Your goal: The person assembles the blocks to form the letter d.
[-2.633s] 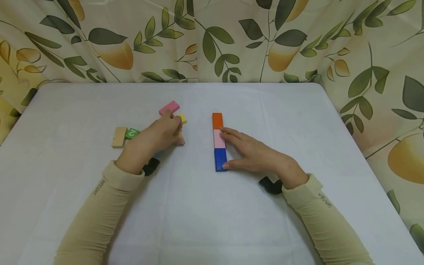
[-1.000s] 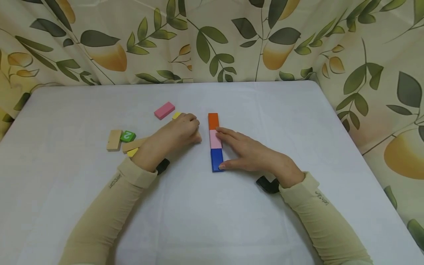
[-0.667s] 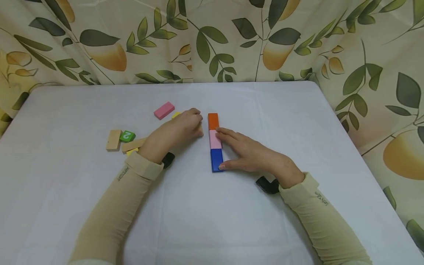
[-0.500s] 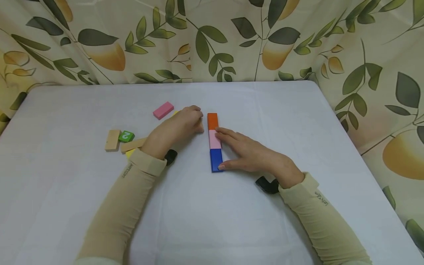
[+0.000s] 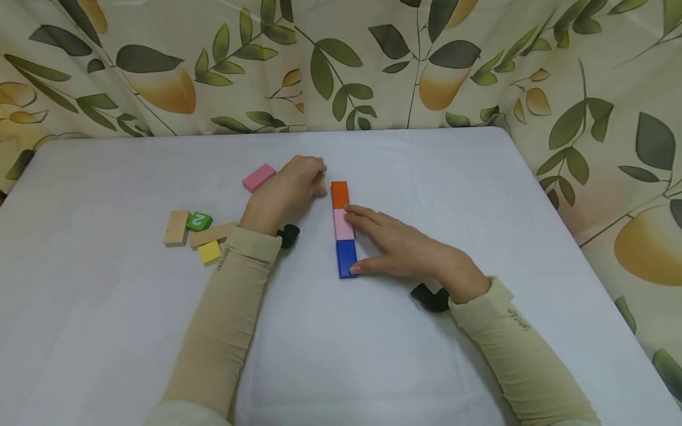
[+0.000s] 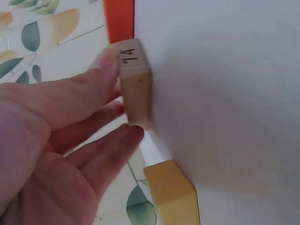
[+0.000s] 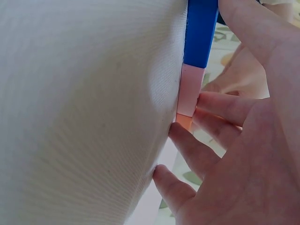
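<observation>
My left hand (image 5: 288, 186) pinches a plain wooden block (image 6: 136, 89) between thumb and fingers, a dark number on its end face. In the left wrist view, this block is close to the end of an orange block (image 6: 119, 21); whether they touch I cannot tell. Orange, light pink (image 5: 343, 225) and blue (image 5: 346, 259) blocks form a straight row on the table. Extended fingers of my right hand (image 5: 405, 245) lie along the row's right side, at the light pink block, with the thumb at the blue one. In the head view, my left hand mostly hides the wooden block.
Left of the row lie a pink block (image 5: 259, 177), a green block (image 5: 199, 221) with a 2, two wooden blocks (image 5: 176, 228) (image 5: 213, 235) and a yellow block (image 5: 210, 252). Another yellow block (image 6: 173, 192) shows near my left hand. A patterned curtain (image 5: 341, 65) hangs behind the table.
From among the loose blocks, my left hand has moved right and then away toward the far end of the row, uncovering the near yellow block. The right hand and row stay put.
</observation>
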Tool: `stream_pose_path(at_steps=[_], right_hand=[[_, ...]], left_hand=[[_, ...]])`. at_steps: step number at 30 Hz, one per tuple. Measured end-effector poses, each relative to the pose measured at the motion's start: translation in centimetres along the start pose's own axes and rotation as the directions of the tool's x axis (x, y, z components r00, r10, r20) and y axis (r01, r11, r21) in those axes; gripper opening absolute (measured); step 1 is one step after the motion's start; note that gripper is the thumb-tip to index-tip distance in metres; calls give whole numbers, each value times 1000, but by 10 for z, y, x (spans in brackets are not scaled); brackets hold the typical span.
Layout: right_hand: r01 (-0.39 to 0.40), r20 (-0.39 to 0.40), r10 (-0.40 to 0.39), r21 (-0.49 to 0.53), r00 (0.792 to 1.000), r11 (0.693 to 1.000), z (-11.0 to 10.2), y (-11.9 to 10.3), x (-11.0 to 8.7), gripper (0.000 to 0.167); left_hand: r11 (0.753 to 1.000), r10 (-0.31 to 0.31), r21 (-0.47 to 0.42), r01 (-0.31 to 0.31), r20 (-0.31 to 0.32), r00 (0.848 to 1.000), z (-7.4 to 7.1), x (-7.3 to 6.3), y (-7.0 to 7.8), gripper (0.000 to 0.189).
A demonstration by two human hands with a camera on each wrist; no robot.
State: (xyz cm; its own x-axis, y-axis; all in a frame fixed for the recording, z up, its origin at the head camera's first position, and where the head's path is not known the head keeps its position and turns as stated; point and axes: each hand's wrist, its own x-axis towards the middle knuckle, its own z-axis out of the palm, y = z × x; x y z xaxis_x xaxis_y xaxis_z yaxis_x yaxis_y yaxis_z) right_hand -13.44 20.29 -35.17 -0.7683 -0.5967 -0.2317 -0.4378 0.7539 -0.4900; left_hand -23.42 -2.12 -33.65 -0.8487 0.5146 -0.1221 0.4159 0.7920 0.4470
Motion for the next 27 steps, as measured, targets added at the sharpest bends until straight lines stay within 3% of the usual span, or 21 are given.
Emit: stream_pose_path(at_steps=[10,18,27], right_hand=[[11,2,-11,7,1000,1000,-1,1,-1,92],[16,-7,-16,-2,1000,1000,0,0,1,92],[8,-17,-8,1,1000,1000,0,0,2,92]], left_hand=[[999,17,-44,-17,17,1000,-2,22,-2,28],[999,31,-39,-31,-11,999,-5,31,-4,17],[997,60,-43,-62,-49,997,1,37,-4,4]])
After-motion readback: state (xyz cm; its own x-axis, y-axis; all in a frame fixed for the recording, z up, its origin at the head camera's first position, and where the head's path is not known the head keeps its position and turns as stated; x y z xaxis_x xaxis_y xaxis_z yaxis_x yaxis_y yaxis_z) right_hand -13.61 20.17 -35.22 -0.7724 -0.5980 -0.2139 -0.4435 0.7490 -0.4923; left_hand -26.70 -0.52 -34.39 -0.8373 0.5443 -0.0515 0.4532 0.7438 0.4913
